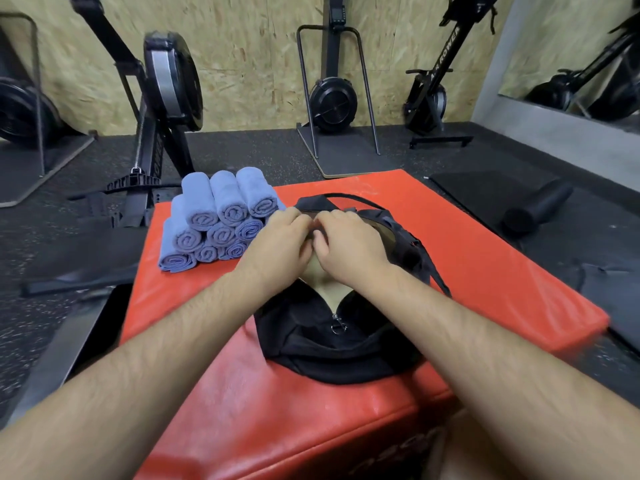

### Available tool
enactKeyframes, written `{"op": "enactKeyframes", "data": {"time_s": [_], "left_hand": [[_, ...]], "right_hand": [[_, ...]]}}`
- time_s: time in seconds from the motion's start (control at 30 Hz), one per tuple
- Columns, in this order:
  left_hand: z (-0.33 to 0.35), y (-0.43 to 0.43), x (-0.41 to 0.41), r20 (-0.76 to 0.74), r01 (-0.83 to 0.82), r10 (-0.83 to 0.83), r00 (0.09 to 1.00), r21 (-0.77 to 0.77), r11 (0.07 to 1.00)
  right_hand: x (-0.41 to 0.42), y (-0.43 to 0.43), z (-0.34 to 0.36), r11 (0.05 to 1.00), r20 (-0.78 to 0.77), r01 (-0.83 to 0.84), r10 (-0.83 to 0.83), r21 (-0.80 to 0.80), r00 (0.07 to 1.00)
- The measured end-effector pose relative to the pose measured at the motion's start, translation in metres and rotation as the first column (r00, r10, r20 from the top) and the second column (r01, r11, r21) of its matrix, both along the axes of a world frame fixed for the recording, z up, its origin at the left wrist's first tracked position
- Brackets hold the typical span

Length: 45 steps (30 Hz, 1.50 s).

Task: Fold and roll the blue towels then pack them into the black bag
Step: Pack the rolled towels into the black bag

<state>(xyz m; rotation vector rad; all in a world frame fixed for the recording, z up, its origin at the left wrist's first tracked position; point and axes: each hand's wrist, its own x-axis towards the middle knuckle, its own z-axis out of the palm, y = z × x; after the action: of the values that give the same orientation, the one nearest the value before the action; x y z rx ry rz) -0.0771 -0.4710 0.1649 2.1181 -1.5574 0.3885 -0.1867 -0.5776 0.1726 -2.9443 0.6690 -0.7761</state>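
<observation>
Several rolled blue towels (pixel 221 220) are stacked in a pile on the left part of the red padded box (pixel 485 271). To their right lies the black bag (pixel 332 351), its zip partly undone and a tan lining showing in the gap. My left hand (pixel 280 240) and my right hand (pixel 346 244) meet over the far end of the bag's opening, fingers curled on the black fabric edge there. What the fingertips pinch is hidden by the hands. A zip puller with a ring (pixel 337 325) hangs at the near end of the opening.
Black rowing machines (pixel 166 84) stand on the dark rubber floor behind the box, one close to the towel pile. A black foam roller (pixel 536 206) lies on a mat at the right. A mirror leans at the far right wall.
</observation>
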Motion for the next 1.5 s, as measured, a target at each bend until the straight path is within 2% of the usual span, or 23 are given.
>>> {"op": "enactKeyframes", "data": {"time_s": [0.13, 0.27, 0.33, 0.4, 0.53, 0.63, 0.73, 0.87, 0.93, 1.0, 1.13, 1.23, 1.27, 1.3, 1.37, 1.43, 1.47, 1.5], "left_hand": [[0.023, 0.016, 0.02, 0.03, -0.054, 0.058, 0.998, -0.122, 0.991], [0.033, 0.021, 0.052, 0.044, -0.15, 0.155, 0.987, -0.107, 0.983], [0.033, 0.018, 0.071, 0.045, -0.193, 0.195, 0.98, -0.046, 0.98], [0.031, 0.012, 0.09, 0.029, -0.236, 0.235, 0.972, 0.052, 0.97], [0.024, -0.003, 0.122, -0.01, -0.276, 0.283, 0.959, 0.195, 0.941], [0.024, -0.011, 0.133, 0.004, -0.326, 0.336, 0.942, 0.261, 0.909], [0.02, -0.018, 0.138, 0.076, -0.381, 0.374, 0.924, 0.219, 0.898], [0.018, -0.031, 0.148, -0.081, -0.39, 0.427, 0.9, 0.284, 0.876], [0.019, -0.035, 0.144, -0.187, -0.372, 0.413, 0.891, 0.217, 0.902], [0.027, -0.036, 0.133, -0.353, -0.35, 0.368, 0.86, 0.117, 0.93], [0.056, -0.035, 0.1, -0.648, -0.288, 0.15, 0.747, -0.111, 0.951], [0.072, -0.028, 0.069, -0.814, -0.213, -0.037, 0.58, -0.195, 0.957], [0.073, -0.026, 0.06, -0.832, -0.167, -0.058, 0.552, -0.179, 0.97], [0.071, -0.024, 0.052, -0.824, -0.126, -0.048, 0.564, -0.144, 0.982], [0.062, -0.016, 0.035, -0.747, -0.073, 0.025, 0.665, -0.032, 0.997], [0.049, -0.008, 0.019, -0.653, 0.015, 0.038, 0.757, 0.076, 0.997], [0.042, -0.005, 0.011, -0.622, 0.069, 0.015, 0.783, 0.111, 0.991], [0.036, -0.003, 0.002, -0.598, 0.125, -0.016, 0.802, 0.141, 0.982]], "right_hand": [[0.026, 0.016, 0.027, 0.988, 0.047, -0.054, 0.061, -0.145, 0.997], [0.072, 0.018, 0.033, 0.975, 0.028, -0.087, 0.094, -0.203, 0.995], [0.1, 0.014, 0.031, 0.983, 0.01, -0.121, 0.124, -0.139, 0.992], [0.128, 0.008, 0.027, 0.992, -0.094, -0.116, 0.111, -0.051, 0.989], [0.177, -0.007, 0.017, 0.983, -0.218, -0.035, 0.075, 0.182, 0.973], [0.206, -0.017, 0.01, 0.93, -0.256, 0.055, 0.043, 0.363, 0.966], [0.216, -0.026, 0.011, 0.884, -0.263, 0.123, 0.001, 0.452, 0.965], [0.215, -0.037, 0.014, 0.761, -0.182, 0.169, -0.068, 0.626, 0.981], [0.206, -0.039, 0.019, 0.684, -0.095, 0.129, -0.087, 0.718, 0.992], [0.189, -0.04, 0.027, 0.634, 0.028, 0.054, -0.119, 0.771, 0.993], [0.138, -0.024, 0.042, 0.527, 0.345, -0.212, -0.168, 0.823, 0.923], [0.088, -0.012, 0.043, 0.445, 0.439, -0.345, -0.124, 0.826, 0.89], [0.07, -0.011, 0.041, 0.448, 0.414, -0.326, -0.112, 0.833, 0.904], [0.05, -0.011, 0.039, 0.487, 0.366, -0.27, -0.113, 0.831, 0.924], [0.01, -0.017, 0.033, 0.692, 0.319, -0.12, -0.166, 0.712, 0.933], [-0.026, -0.027, 0.028, 0.917, 0.32, -0.02, -0.119, 0.398, 0.94], [-0.039, -0.032, 0.026, 0.971, 0.25, -0.038, -0.023, 0.238, 0.968], [-0.049, -0.037, 0.024, 0.985, 0.116, -0.102, 0.086, 0.138, 0.99]]}}
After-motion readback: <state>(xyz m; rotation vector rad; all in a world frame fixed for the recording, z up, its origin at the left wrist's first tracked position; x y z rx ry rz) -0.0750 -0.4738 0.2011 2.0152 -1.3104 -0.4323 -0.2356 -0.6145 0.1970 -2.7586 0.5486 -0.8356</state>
